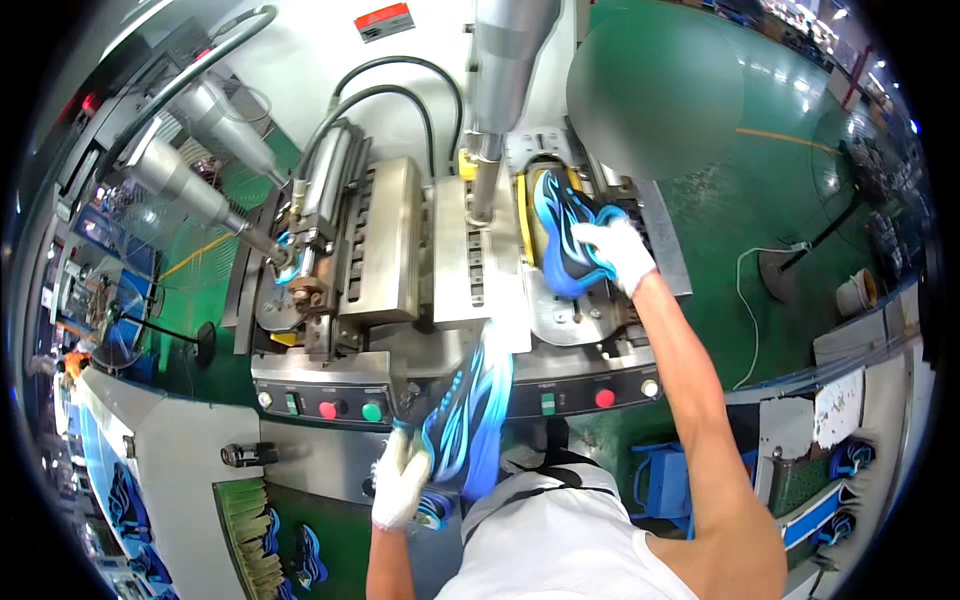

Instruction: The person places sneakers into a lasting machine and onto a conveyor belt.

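Note:
My right hand [618,252], in a white glove, grips a blue and black shoe [562,232] that lies in the right station of a metal press machine [400,260], beside a yellow frame. My left hand [402,480], also gloved in white, holds a second blue and black shoe [470,415] close to my chest, below the machine's control panel [330,400]. Both forearms come up from the lower edge.
A tall steel cylinder [505,70] rises above the right station. Red and green buttons [350,410] sit on the panel. More blue shoes [300,555] lie lower left and on a conveyor [845,465] at right. A green floor, a fan stand [790,265] and a bucket lie to the right.

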The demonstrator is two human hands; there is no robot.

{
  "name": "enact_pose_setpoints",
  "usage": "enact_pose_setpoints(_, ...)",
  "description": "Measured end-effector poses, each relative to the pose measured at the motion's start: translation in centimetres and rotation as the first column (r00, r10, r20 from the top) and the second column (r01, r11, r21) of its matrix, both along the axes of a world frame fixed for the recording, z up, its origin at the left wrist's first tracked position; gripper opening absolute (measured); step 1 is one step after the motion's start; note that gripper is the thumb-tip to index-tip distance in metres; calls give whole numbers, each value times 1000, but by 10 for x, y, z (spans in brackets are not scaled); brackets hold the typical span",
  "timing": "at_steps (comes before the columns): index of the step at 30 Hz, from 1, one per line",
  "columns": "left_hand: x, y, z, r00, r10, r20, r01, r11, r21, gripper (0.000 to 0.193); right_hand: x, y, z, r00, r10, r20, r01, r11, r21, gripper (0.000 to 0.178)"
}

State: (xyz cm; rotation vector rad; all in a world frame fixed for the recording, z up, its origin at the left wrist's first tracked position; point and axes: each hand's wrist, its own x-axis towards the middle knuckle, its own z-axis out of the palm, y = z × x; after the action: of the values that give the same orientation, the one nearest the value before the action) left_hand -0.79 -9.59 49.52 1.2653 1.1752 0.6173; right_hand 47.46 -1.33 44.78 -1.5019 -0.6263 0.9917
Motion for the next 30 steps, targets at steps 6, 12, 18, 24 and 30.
enact_pose_setpoints(6,-137,-149,-12,740,229,-632,-268,963,36,62,-23,112,-78,480,184,857,387,832,-396,47)
enact_pose_setpoints(12,-191,-218,-104,404,620,-673,-634,720,282,66,-7,123,-89,516,302,802,152,889,-433,58)
enact_pose_setpoints(18,-175,-148,-246,328,813,-481,-785,518,340,85,20,93,-92,571,358,739,-122,927,-355,64)
enact_pose_setpoints(24,-168,-146,-272,335,727,-600,-829,530,179,98,-257,-72,-72,372,179,911,-387,922,-24,88)
enact_pose_setpoints(30,-321,-155,-237,784,328,-526,-340,937,78,70,-320,-91,-180,-438,682,585,130,692,-710,91)
